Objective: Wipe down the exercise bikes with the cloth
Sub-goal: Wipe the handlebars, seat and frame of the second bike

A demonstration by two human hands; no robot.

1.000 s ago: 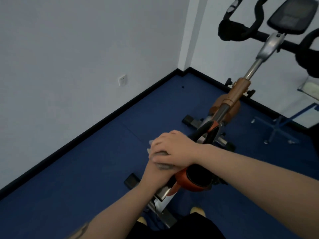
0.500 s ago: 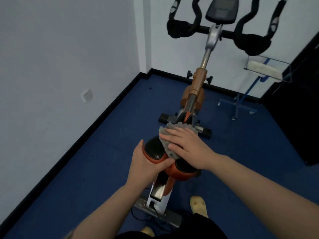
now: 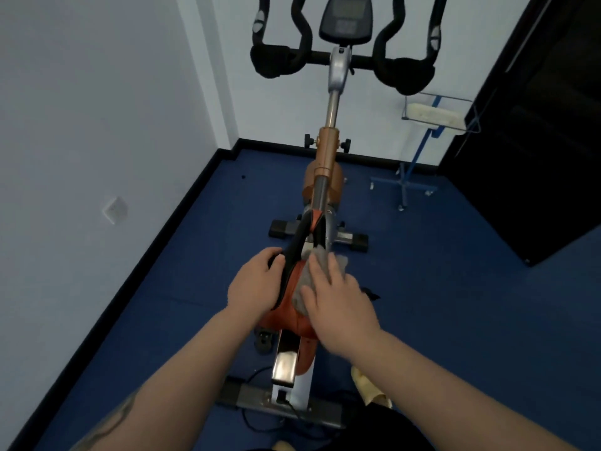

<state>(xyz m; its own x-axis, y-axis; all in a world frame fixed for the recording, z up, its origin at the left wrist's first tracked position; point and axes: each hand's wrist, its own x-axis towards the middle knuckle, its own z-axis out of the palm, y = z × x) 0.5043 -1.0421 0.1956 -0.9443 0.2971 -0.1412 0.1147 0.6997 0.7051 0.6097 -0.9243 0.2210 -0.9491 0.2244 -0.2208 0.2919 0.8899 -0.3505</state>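
An orange and black exercise bike (image 3: 326,157) stands in front of me, its black handlebars and console near the far wall. Its saddle (image 3: 289,284) is tilted onto its side, black top facing left, orange underside facing right. My left hand (image 3: 255,284) grips the saddle's black left edge. A grey cloth (image 3: 304,281) lies against the orange side. My right hand (image 3: 335,297) presses flat on the cloth with straight fingers, covering most of it.
White walls meet in a corner at the left rear, with a wall socket (image 3: 114,209) low down. A blue wheeled stand (image 3: 419,151) carrying a wire basket stands at the right rear beside a black cabinet (image 3: 533,141). The floor is blue carpet.
The view swung right and centred on the bike. The saddle has tipped onto its side. My right hand and the cloth moved from the saddle's top onto its orange right side.
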